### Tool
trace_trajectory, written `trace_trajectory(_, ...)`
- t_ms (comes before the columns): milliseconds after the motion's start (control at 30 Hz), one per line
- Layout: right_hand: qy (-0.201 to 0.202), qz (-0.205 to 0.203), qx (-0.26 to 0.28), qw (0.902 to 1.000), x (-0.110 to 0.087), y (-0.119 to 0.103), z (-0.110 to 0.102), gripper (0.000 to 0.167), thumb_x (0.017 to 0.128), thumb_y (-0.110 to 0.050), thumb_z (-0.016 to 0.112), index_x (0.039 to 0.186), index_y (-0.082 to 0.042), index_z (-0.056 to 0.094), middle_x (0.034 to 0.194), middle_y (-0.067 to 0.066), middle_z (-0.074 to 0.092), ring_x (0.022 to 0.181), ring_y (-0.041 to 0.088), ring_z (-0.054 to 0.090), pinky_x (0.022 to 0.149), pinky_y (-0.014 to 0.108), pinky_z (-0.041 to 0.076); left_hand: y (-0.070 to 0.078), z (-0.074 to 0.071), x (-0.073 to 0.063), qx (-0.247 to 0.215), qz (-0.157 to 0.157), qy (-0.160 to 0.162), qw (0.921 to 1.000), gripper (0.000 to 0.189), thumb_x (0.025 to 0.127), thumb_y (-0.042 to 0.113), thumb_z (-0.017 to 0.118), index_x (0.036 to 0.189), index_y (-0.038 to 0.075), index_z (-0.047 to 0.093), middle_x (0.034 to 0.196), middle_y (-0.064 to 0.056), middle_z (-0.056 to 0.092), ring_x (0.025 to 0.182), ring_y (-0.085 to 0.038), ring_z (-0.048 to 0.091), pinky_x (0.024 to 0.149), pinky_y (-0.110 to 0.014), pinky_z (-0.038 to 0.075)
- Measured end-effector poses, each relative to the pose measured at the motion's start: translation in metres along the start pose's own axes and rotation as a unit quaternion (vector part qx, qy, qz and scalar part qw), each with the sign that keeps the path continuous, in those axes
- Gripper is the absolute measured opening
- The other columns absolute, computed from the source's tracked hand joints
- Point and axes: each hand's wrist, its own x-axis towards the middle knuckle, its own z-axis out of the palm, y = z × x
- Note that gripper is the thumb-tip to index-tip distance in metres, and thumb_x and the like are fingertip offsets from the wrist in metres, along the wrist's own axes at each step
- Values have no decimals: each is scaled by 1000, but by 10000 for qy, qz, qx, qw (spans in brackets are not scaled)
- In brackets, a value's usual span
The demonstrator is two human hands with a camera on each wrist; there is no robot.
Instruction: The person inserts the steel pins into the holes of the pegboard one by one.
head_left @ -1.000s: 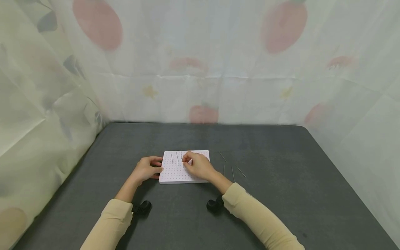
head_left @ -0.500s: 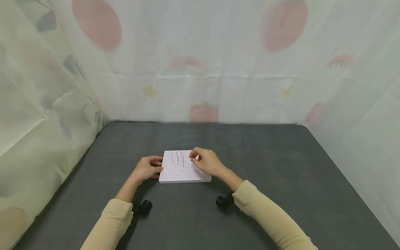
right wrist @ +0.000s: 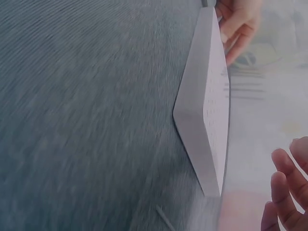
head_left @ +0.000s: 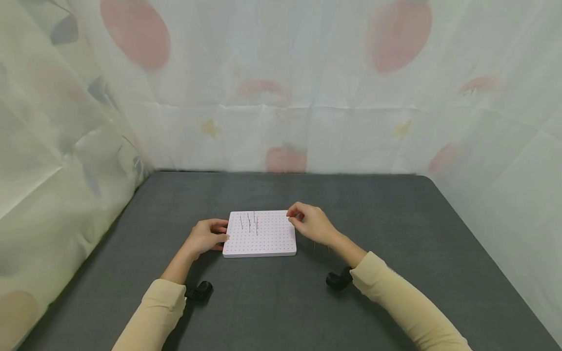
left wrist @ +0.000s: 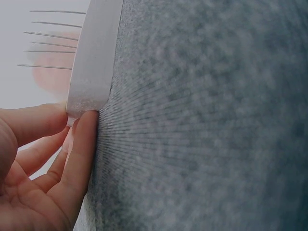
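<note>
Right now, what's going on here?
A person's left hand holds the left edge of a white board, with several thin pins standing in its far left part. The right hand hovers by the far right corner, with nothing visible in it. Loose pins lie on the table to the right, partly hidden.

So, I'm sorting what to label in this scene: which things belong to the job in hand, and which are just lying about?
Seemingly part of the job:
white pegboard, held by the left hand
standing pins in it
loose pins beside it, probably

Apparently just surroundings:
dark table
patterned curtain
black wrist devices
</note>
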Motion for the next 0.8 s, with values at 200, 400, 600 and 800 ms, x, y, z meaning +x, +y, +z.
trace_trajectory(200, 100, 98, 53, 9999, -10, 10, -14, 8, 88, -11, 59, 96, -11, 63, 88, -4, 63, 75, 9, 54, 56, 22, 45, 1, 0, -1, 1, -21, 5, 10000, 49, 82, 3, 64, 128, 0, 50, 112, -21, 56, 83, -21, 63, 65, -33, 58)
trace_trajectory(400, 194, 233, 39, 9995, -20, 22, -26, 8, 89, -14, 60, 96, -12, 63, 87, -5, 63, 75, 9, 55, 57, 23, 46, 2, 1, -1, -15, -17, -19, 10000, 49, 82, 3, 65, 128, 0, 50, 112, -21, 56, 82, -20, 63, 66, -34, 58)
trace_trajectory(600, 286, 327, -61, 9990, -32, 38, -32, 9, 88, -14, 61, 97, -10, 63, 87, -4, 64, 74, 9, 56, 60, 24, 48, 3, 1, -1, 10, 1, -21, 10000, 49, 82, 3, 65, 129, -1, 49, 112, -21, 56, 82, -19, 63, 66, -34, 58)
trace_trajectory(800, 179, 466, -101, 9987, -45, 51, -37, 13, 89, -15, 61, 99, -8, 62, 87, -4, 63, 74, 10, 54, 58, 24, 46, 4, 0, -1, 23, -38, -5, 10000, 49, 83, 2, 64, 129, 0, 50, 112, -20, 55, 82, -20, 63, 65, -34, 58)
